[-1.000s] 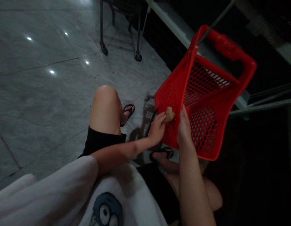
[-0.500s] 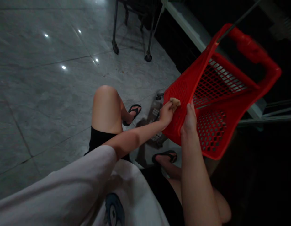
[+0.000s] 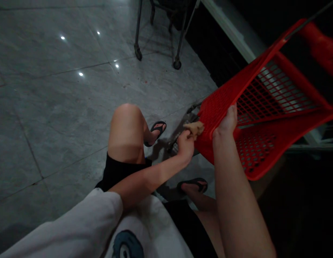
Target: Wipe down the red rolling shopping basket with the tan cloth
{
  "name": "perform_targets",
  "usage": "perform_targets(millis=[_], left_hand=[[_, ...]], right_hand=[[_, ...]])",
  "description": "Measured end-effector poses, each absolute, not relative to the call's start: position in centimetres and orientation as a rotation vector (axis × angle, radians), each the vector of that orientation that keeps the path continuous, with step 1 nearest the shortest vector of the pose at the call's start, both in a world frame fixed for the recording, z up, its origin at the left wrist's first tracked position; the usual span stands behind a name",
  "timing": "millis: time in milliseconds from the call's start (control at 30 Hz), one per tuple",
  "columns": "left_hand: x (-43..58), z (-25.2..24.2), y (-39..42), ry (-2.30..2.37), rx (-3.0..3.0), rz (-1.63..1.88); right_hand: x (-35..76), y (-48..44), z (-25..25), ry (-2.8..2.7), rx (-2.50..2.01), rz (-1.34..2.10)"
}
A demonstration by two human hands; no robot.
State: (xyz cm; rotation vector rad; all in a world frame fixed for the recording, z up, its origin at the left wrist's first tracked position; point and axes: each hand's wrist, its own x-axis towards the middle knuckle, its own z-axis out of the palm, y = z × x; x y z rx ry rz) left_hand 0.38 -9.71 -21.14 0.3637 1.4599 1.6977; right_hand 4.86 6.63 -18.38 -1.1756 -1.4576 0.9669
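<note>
A red plastic shopping cart basket (image 3: 225, 94) with perforated walls stands tilted at the right of the view. My right hand (image 3: 227, 121) is closed around the rim of its near end, the thumb side up. Pinched in my left hand (image 3: 186, 144) is a crumpled tan cloth (image 3: 195, 129), against or just beside the basket's outer wall, below my right hand. Whether the cloth touches the wall is hard to tell. Most of the left fingers are hidden behind the cloth and hand.
Black wheels and a dark frame (image 3: 193, 107) show under the basket. Farther off, a metal cart with caster wheels (image 3: 177, 64) stands on the grey tiled floor (image 3: 61, 107). A pale ledge (image 3: 233, 32) runs along the right. My sandalled feet (image 3: 157, 132) are close to the basket.
My left hand and the cloth have moved down and slightly left, off the middle of the basket's outer wall. The basket and my right hand have shifted rightward in view.
</note>
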Motion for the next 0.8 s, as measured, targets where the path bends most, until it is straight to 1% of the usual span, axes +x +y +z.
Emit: perform_targets(millis=[100, 167, 233, 367, 433, 500, 567, 667, 733, 800], left_hand=[[0.1, -17.3, -8.7, 1.37, 0.538, 1.824], [0.1, -16.9, -9.2, 1.345, 0.677, 1.845], [0.1, -18.6, -10.5, 1.423, 0.731, 1.739], [0.5, -24.0, -13.5, 1.617, 0.628, 1.464], [0.9, -24.7, -14.1, 1.641, 0.601, 1.419], [1.4, -23.4, -13.9, 1.649, 0.591, 1.405], [1.9, -20.8, -13.4, 1.631, 0.617, 1.426], [2.2, -17.7, -12.8, 1.53, 0.731, 1.557], [2.1, -17.6, -13.0, 1.461, 0.8, 1.636], [1.9, -19.0, -13.8, 1.435, 0.827, 1.618]], right_hand=[[4.2, 7.2, -18.6, -1.338, -1.159, 1.008], [3.8, 7.0, -18.6, -1.237, -1.153, 1.028], [3.5, 6.6, -18.3, -1.201, -1.143, 1.036], [3.4, 4.8, -17.5, -1.205, -1.096, 1.127], [3.5, 4.0, -17.1, -1.178, -1.092, 1.158], [3.8, 3.6, -17.0, -1.153, -1.097, 1.165], [4.0, 3.6, -16.9, -1.15, -1.106, 1.165], [3.9, 3.9, -16.9, -1.199, -1.135, 1.165], [3.9, 3.7, -16.5, -1.257, -1.173, 1.174], [4.4, 2.9, -15.8, -1.328, -1.213, 1.203]])
